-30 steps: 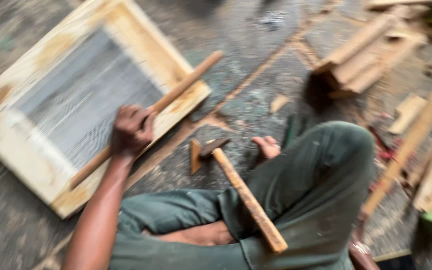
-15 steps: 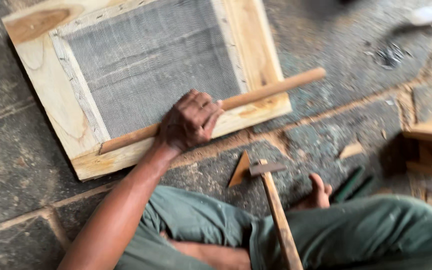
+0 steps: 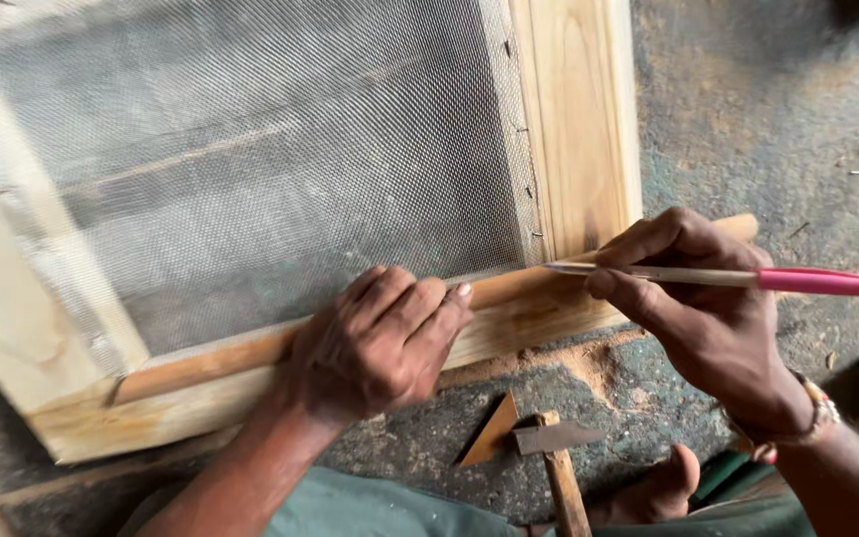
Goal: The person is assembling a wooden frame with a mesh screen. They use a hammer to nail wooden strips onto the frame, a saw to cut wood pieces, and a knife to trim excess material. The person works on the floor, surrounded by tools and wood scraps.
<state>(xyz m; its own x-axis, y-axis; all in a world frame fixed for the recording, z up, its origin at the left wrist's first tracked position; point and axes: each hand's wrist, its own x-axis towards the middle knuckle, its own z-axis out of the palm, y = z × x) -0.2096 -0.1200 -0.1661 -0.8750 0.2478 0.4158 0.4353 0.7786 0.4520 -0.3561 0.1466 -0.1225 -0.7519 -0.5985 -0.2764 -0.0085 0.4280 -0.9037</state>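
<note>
left hand (image 3: 380, 338) pressed flat, steadying thin wooden strip (image 3: 251, 353) | right hand (image 3: 708, 298) pinching pink-capped pen (image 3: 718, 277) to mark it | mesh-covered wooden frame (image 3: 574, 129) on floor

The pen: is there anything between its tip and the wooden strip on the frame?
Nothing visible. The right hand holds the pen with its tip right at the strip, beside the mesh. The left hand presses the strip further left, clear of the tip.

Wooden strip (image 3: 251, 350) lying along the near rail of the mesh frame (image 3: 579, 129) on the floor, left hand (image 3: 375, 343) on the strip, right hand (image 3: 713, 308) to its right holding a pen (image 3: 718, 277) tip against the strip, hammer (image 3: 557, 457) and wood wedge (image 3: 494, 433) on the floor nearer the person, between the hands.
</note>
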